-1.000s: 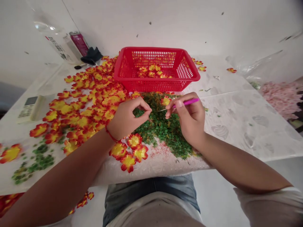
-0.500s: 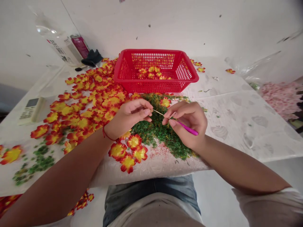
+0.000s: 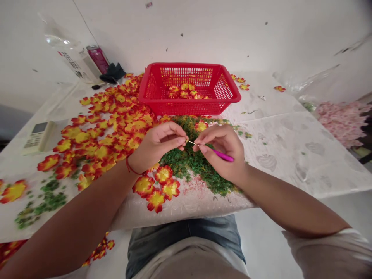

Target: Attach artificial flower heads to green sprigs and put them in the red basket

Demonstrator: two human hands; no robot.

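Observation:
My right hand (image 3: 223, 149) grips a thin metal needle tool with a magenta handle (image 3: 222, 155); its shaft points left. Close to the tip, my left hand (image 3: 162, 141) pinches a tiny yellowish piece (image 3: 186, 141), mostly covered by the fingers. Both hands hover over a heap of small green pieces (image 3: 200, 166). Below my left wrist lies a cluster of red-and-yellow artificial flowers (image 3: 156, 199). A single flower (image 3: 201, 126) rests on the green heap just beyond the fingertips.
A red plastic basket (image 3: 190, 101) holding several flowers stands behind my hands. Many loose petals (image 3: 107, 135) spread across the left. Further left are a remote control (image 3: 39, 136), a plastic bottle (image 3: 75, 62) and a can (image 3: 98, 59). Pink flowers (image 3: 340, 120) sit at the right.
My right hand has moved left, bringing the tool closer to my left fingertips, so less of its shaft shows. My left hand stays nearly in place.

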